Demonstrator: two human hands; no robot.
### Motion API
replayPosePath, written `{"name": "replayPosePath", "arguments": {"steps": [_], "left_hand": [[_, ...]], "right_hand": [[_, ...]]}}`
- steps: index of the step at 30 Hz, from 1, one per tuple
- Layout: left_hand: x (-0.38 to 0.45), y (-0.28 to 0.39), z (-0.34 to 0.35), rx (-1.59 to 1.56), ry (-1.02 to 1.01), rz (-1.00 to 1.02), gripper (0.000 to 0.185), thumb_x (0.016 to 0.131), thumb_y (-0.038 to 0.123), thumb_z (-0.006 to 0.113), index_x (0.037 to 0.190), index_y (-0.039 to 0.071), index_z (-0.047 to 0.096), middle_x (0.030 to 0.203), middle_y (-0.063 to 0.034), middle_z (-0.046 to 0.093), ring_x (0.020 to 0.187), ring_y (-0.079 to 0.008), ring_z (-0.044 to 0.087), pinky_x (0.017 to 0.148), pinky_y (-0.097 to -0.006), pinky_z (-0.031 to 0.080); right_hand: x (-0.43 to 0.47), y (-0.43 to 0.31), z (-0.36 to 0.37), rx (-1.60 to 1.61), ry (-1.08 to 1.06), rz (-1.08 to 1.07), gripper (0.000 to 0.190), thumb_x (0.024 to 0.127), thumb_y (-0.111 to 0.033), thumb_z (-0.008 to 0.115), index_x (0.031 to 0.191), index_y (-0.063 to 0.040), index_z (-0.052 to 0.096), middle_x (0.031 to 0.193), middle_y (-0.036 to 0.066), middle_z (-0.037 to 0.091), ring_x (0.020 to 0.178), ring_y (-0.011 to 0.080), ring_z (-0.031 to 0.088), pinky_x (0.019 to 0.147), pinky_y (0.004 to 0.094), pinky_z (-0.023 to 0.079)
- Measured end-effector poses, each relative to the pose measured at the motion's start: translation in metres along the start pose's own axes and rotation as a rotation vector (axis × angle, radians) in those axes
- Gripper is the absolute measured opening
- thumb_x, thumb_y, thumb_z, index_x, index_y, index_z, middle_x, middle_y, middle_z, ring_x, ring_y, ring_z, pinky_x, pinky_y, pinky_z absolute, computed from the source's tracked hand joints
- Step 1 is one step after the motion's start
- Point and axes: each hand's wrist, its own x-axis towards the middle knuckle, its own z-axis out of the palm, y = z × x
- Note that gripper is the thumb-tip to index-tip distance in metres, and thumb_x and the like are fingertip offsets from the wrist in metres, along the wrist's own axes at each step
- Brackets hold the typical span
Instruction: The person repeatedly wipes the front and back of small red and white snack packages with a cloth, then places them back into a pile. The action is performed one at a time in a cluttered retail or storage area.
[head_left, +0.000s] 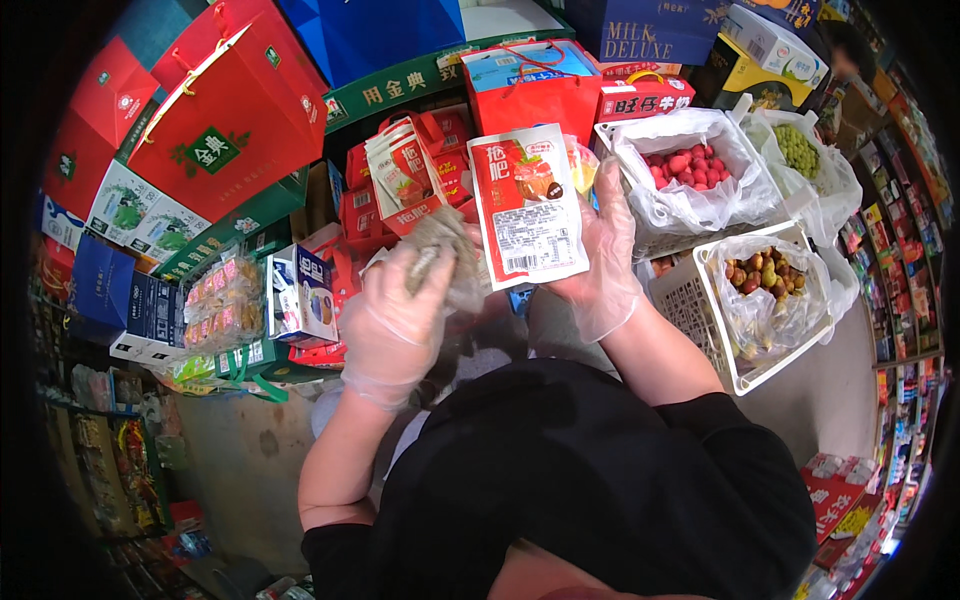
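Note:
My left hand, in a clear disposable plastic glove, grips a crumpled greyish cloth. Also gloved, my right hand supports a red-and-white snack pouch from behind and along its right edge. The pouch faces up and bears a picture, printed text and a barcode. Beside its lower left edge is the cloth; whether the two touch I cannot tell. Just beyond the cloth stands an open red display box holding several similar pouches.
Red gift bags and milk cartons rise at the left and back. On the right are a white crate of red fruit, a crate of brown fruit and bagged green fruit. Stocked shelves line the far right; a person is partly visible behind.

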Motion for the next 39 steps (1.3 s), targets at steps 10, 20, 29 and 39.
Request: {"name": "replayPosePath", "arguments": {"steps": [10, 20, 29, 39], "left_hand": [[0.010, 0.031, -0.005, -0.230, 0.145, 0.040, 0.053, 0.081, 0.000, 0.079, 0.129, 0.022, 0.076, 0.120, -0.0171, 0.067, 0.093, -0.0352, 0.072, 0.073, -0.0438, 0.062], [0.020, 0.037, -0.013, 0.025, -0.175, 0.211, 0.047, 0.081, 0.012, 0.072, 0.127, 0.022, 0.077, 0.123, -0.0079, 0.066, 0.092, -0.0265, 0.069, 0.062, -0.0366, 0.059], [0.028, 0.022, -0.011, -0.050, -0.044, 0.049, 0.053, 0.078, 0.010, 0.076, 0.130, 0.020, 0.077, 0.123, -0.0118, 0.065, 0.095, -0.0306, 0.069, 0.071, -0.0412, 0.060], [0.021, 0.045, -0.002, -0.027, -0.099, 0.136, 0.043, 0.088, 0.015, 0.067, 0.130, 0.020, 0.076, 0.119, -0.0076, 0.065, 0.088, -0.0231, 0.067, 0.062, -0.0344, 0.058]], "right_hand": [[0.004, 0.007, -0.027, 0.217, -0.102, 0.111, 0.101, 0.094, -0.080, 0.058, 0.159, -0.005, 0.044, 0.155, 0.021, 0.056, 0.137, 0.0436, 0.059, 0.115, 0.0597, 0.048], [-0.002, 0.019, 0.009, -0.251, 0.255, 0.025, 0.106, 0.090, -0.085, 0.058, 0.159, -0.005, 0.047, 0.153, 0.017, 0.059, 0.137, 0.0359, 0.060, 0.116, 0.0522, 0.049], [0.000, 0.015, 0.002, -0.100, 0.132, 0.051, 0.107, 0.093, -0.083, 0.057, 0.163, -0.004, 0.040, 0.159, 0.020, 0.052, 0.144, 0.0377, 0.053, 0.121, 0.0550, 0.043], [-0.001, 0.016, -0.001, -0.221, 0.320, 0.018, 0.107, 0.092, -0.084, 0.056, 0.160, -0.003, 0.045, 0.152, 0.018, 0.059, 0.137, 0.0343, 0.059, 0.116, 0.0502, 0.048]]}}
